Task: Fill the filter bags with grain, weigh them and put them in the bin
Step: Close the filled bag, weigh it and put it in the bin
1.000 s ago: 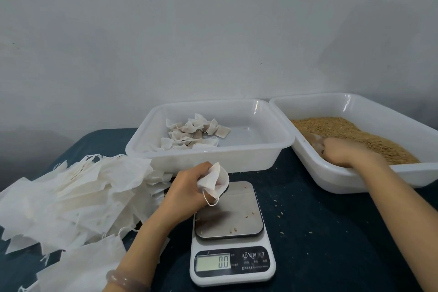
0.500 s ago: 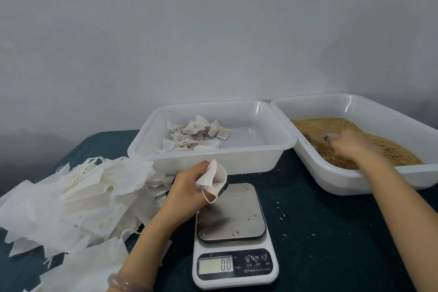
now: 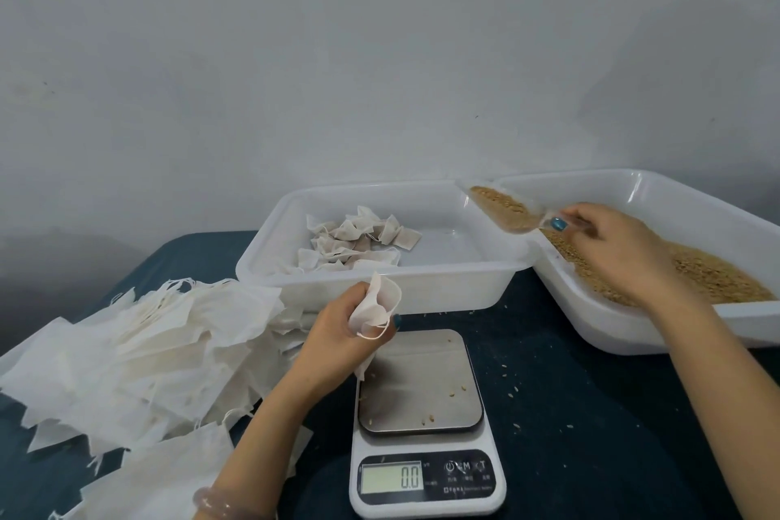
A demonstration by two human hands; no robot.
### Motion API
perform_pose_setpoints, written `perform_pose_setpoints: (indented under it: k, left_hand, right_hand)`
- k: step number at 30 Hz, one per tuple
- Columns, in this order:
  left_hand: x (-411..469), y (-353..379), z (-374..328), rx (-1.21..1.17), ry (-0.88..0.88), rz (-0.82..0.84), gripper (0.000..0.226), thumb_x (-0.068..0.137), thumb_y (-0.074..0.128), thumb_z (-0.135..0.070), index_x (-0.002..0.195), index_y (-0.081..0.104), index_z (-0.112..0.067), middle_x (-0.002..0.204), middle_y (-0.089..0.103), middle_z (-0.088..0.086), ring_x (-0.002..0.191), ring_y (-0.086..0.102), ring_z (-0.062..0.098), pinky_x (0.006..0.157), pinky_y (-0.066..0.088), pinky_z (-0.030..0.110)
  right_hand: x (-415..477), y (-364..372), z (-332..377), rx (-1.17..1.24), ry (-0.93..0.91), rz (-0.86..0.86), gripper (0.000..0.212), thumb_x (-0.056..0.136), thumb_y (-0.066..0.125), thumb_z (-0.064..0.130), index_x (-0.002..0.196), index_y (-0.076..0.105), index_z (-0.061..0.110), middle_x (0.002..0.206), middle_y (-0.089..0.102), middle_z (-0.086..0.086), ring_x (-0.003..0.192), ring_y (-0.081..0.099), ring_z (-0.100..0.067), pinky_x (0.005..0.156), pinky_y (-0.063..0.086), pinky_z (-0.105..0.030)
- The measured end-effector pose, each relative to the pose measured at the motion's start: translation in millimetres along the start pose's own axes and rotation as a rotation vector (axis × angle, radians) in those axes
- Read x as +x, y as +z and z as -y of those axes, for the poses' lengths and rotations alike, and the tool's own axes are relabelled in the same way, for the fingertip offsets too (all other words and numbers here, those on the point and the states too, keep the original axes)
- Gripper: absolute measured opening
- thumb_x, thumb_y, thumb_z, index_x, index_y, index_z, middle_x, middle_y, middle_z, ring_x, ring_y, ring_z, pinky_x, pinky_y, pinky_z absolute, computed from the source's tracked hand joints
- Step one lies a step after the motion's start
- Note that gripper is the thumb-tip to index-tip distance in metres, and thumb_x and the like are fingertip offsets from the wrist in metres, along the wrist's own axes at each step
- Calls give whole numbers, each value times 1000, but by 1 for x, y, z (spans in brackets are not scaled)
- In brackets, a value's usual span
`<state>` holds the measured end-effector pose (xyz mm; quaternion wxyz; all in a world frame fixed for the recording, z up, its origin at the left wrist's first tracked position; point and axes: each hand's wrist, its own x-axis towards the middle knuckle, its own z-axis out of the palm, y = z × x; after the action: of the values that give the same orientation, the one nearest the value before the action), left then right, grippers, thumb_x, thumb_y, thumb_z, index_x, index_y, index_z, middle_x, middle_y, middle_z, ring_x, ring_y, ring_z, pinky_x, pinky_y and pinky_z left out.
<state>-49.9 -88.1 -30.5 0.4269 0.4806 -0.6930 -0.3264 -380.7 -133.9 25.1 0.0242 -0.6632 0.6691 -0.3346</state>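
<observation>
Head view, quick check: what has each hand got?
— The left hand [image 3: 337,329] grips a filter bag [image 3: 377,302], fingers curled round its lower part so the mouth stands open and faces up. It sits just on the near side of the bin [image 3: 443,291], above the far left corner of the scale [image 3: 422,496]. The right hand [image 3: 612,253] pinches the handle of a clear scoop [image 3: 529,220] loaded with grain [image 3: 498,203], thumb and fingers closed on it.
— Where is the scoop?
— Over the spot where the left rim of the grain tray [image 3: 633,340] meets the bin's far right corner, well apart from the bag, farther off and to the right of it.
— So the step is the pour?
— I judge so. The scale reads 0.0 and bears only a few loose grains. Several filled bags [image 3: 358,241] lie in the left part of the bin.
— How to do it well?
— Carry the scoop level, since it looks full and could shed grain onto the dark cloth [image 3: 570,435]. Bring its tip right into the bag's mouth before tipping, then tip slowly. The bag is limp, so the left fingers should hold the mouth wide. The loose grains on the plate might skew the weighing, so brushing them off first seems wise.
</observation>
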Motion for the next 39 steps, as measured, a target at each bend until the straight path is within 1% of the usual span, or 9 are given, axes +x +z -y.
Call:
perform_pose_setpoints:
  k: [3, 8, 11, 16, 19, 23, 26, 31, 39]
  left_hand:
    - [2, -1, 5, 26, -15, 25, 25, 80, 65, -33, 95, 61, -13, 91, 65, 8, 77, 55, 12, 70, 47, 31]
    - [3, -2, 10, 33, -48, 2, 24, 77, 63, -35, 94, 62, -19, 87, 65, -1, 74, 55, 6, 68, 45, 19]
    - [4, -3, 11, 36, -61, -36, 21, 74, 62, -36, 90, 61, -22, 78, 62, -9, 69, 53, 3, 64, 42, 16]
    - [4, -3, 14, 59, -8, -8, 25, 75, 65, -38, 90, 61, -18, 84, 64, 1, 69, 52, 4, 61, 41, 15]
    - [4, -1, 16, 109, 33, -3, 37, 70, 63, -50, 87, 56, -18, 81, 60, 1, 62, 47, 3, 56, 38, 18]
    - [2, 2, 16, 230, 53, 5, 33, 73, 68, -50, 97, 48, -36, 85, 64, -17, 67, 60, 6, 58, 51, 29]
    - [2, 5, 12, 222, 71, 26, 39, 71, 66, -54, 100, 48, -36, 86, 65, -14, 71, 62, 8, 61, 54, 34]
    - [0, 5, 8, 188, 119, 48, 41, 69, 63, -54, 102, 48, -36, 87, 66, -15, 75, 62, 2, 56, 43, 14]
    - [-2, 8, 5, 120, 158, 36, 32, 73, 63, -51, 96, 46, -39, 91, 64, -17, 71, 59, 2, 56, 42, 13]
  right_hand:
    - [-6, 0, 15, 16, -179, 63, 27, 98, 54, 38, 121, 66, 29, 108, 67, 12, 98, 56, -14, 94, 42, -43]
    - [-20, 5, 32, 48, -397, 91, 26, 93, 50, 49, 114, 63, 42, 99, 55, 34, 97, 49, -3, 90, 21, -28]
    - [-24, 4, 36, 18, -471, 109, 35, 93, 42, 55, 115, 65, 40, 104, 62, 27, 101, 50, -8, 96, 20, -29]
    - [-25, -1, 44, -76, -537, 94, 24, 91, 63, 32, 114, 69, 35, 107, 68, 18, 104, 53, -13, 105, 21, -36]
    - [-25, -6, 50, -151, -606, 65, 25, 88, 69, 27, 112, 71, 32, 103, 69, 17, 100, 55, -16, 108, 22, -45]
    - [-25, -8, 64, -260, -706, -5, 24, 85, 65, 26, 107, 73, 27, 96, 70, 9, 98, 58, -25, 107, 24, -51]
    - [-22, -6, 72, -303, -747, -25, 25, 83, 72, 23, 108, 72, 28, 96, 69, 8, 101, 59, -26, 107, 23, -52]
    - [-18, -8, 81, -318, -783, -38, 29, 85, 57, 32, 110, 72, 30, 100, 66, 5, 106, 56, -28, 108, 18, -52]
    - [-11, -15, 87, -351, -834, -117, 25, 85, 70, 26, 110, 72, 29, 102, 63, 1, 107, 52, -30, 107, 16, -51]
